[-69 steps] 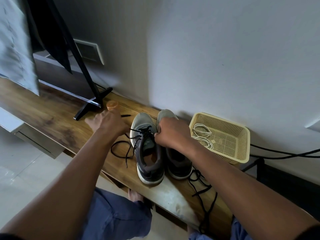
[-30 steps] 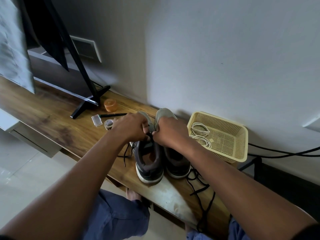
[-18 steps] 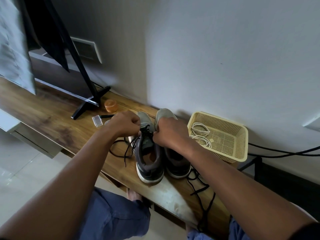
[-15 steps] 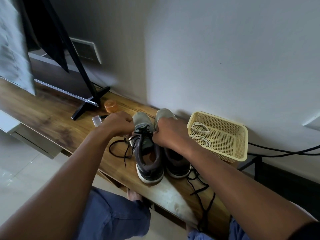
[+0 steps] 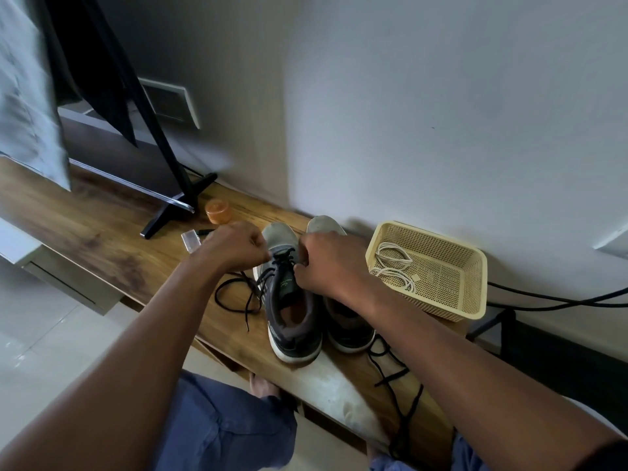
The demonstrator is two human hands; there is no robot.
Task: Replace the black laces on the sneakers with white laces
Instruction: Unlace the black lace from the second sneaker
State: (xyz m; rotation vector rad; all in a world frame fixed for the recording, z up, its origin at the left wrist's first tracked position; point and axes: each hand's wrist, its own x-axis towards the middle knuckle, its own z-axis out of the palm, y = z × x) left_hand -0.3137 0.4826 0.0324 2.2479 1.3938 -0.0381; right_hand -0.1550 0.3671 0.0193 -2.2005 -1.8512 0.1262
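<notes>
Two grey sneakers stand side by side on the wooden shelf (image 5: 108,232), toes to the wall. The left sneaker (image 5: 289,321) has a black lace (image 5: 238,297) partly pulled out, its loose length lying on the wood to its left. My left hand (image 5: 234,248) pinches that lace at the lowest eyelets near the toe. My right hand (image 5: 326,263) grips the same sneaker's front from the right and covers much of the right sneaker (image 5: 346,324). A second black lace (image 5: 397,385) trails off the shelf's front edge. White laces (image 5: 390,263) lie coiled in the yellow basket (image 5: 472,311).
An orange round lid (image 5: 217,211), a small clear plastic piece (image 5: 190,240) and a black pen (image 5: 205,231) lie left of the sneakers. A black stand foot (image 5: 176,212) rests behind them. Black cables (image 5: 557,297) run right of the basket. My knees sit below the shelf.
My left hand pulled the black lace out to the left, came back to the sneaker's front, and again pinches the lace by the toe. My right hand stayed on the sneaker.
</notes>
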